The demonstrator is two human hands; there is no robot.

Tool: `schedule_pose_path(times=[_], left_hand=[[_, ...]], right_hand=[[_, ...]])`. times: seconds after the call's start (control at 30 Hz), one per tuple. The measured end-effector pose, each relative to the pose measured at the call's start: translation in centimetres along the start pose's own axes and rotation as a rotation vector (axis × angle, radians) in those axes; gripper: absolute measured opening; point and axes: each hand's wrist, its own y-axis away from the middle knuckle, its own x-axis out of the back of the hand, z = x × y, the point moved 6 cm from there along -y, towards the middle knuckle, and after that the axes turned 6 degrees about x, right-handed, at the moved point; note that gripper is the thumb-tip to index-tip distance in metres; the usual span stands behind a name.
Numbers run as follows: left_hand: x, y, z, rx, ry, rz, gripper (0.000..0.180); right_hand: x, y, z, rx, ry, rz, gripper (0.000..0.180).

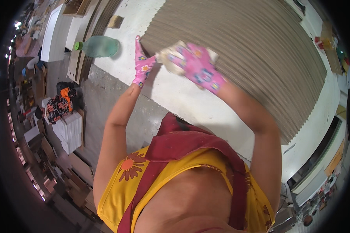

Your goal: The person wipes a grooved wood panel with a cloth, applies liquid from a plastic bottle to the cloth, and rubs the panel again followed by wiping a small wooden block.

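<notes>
Here, from my head camera, the white table runs slantwise across the view, its near edge passing just beyond my chest and its left edge dropping to a grey concrete floor, where there is open room beside my left arm. Across the table's far half lies a wide spread of brown cardboard sheets, staggered so that their edges make a long row of fine steps; the bare white strip between those sheets and the near edge is where my hands work. My left hand, in a pink flowered glove, is unclenched, fingers straight and pointing up, the fingertip touching the near corner of the cardboard spread. My right hand, gloved alike, is clenched round a pale, crumpled cloth, which sits just beside the left hand at the edge of the sheets. A green plastic bottle lies on its side near the table's left edge, well apart from both hands.
</notes>
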Motion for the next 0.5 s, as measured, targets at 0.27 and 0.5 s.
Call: schedule_pose_path(times=[0.27,0.5], left_hand=[[0.9,0.3,-3.9,0.071,0.091,0.079,0.101],[0.7,-0.7,-3.3,-0.06,0.071,0.021,0.122]], right_hand=[[-0.1,-15.1,-1.7,-0.058,-0.061,0.069,0.033],[1.2,-0.1,0.2,-0.235,0.022,-0.047,0.06]])
